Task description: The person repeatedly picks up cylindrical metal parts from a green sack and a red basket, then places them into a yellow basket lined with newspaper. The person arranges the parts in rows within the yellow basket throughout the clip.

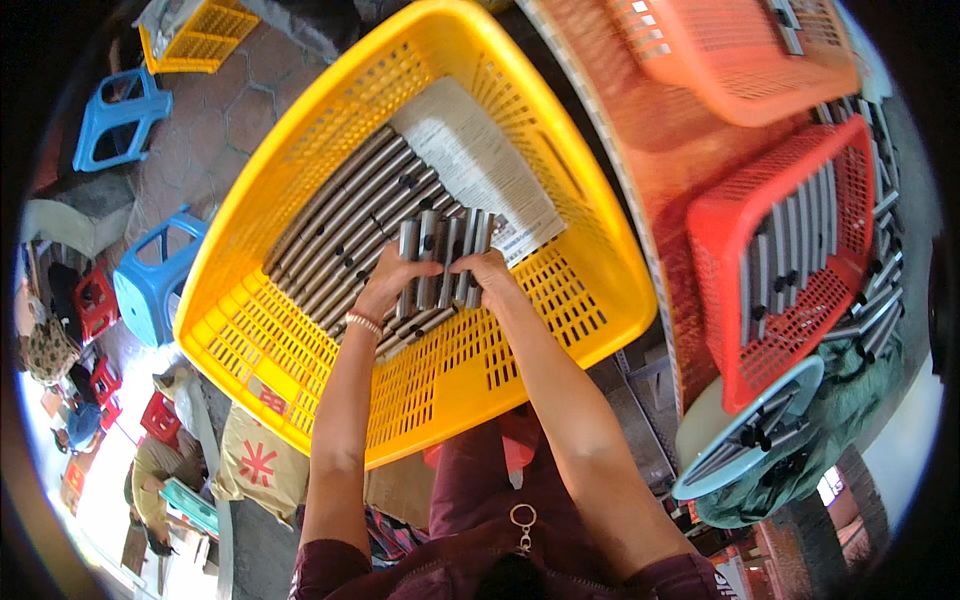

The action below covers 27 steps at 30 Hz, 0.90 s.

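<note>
Between my two hands is a side-by-side bunch of short grey metal tubes point(428, 240), some showing dark ends or marks. My left hand point(386, 282) grips the bunch from the left and my right hand point(486, 272) from the right, thumbs toward the middle. Both hands are over a large yellow plastic basket point(245, 345) with slotted walls. Inside it, rows of similar metal tubes point(335, 215) lie packed on the left side and middle. A printed paper sheet point(475, 140) lies beside them toward the far right. My fingers beneath the bunch are mostly hidden.
Right of the basket, an orange-red surface point(690, 175) bears an orange basket point(700, 65). A red basket point(728, 345) and a pale blue basin point(815, 385) hold more tubes. Blue stools point(155, 285) stand at the left; people sit farther off.
</note>
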Motion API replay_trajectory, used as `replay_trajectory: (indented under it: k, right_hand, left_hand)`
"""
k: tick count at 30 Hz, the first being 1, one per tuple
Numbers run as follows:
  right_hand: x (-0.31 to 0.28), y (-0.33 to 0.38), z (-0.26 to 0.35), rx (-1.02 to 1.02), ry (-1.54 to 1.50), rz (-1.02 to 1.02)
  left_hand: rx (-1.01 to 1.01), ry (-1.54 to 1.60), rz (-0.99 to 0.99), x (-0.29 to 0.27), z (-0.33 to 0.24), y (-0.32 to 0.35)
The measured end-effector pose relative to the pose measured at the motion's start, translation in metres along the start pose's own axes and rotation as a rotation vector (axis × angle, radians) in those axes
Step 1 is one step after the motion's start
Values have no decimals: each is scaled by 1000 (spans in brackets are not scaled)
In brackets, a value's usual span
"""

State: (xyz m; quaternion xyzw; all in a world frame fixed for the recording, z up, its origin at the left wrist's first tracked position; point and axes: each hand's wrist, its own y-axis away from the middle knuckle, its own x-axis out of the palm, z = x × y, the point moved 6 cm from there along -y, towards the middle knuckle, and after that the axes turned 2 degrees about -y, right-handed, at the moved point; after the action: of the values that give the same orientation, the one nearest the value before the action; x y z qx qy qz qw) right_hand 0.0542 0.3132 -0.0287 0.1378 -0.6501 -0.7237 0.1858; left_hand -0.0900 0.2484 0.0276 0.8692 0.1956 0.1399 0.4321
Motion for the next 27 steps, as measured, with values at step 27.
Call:
replay_trajectory:
  k: [27]
  right_hand:
    - [-352,397,41,-655,-755,-261]
  left_hand:
    - [504,-728,607,464,-249,171]
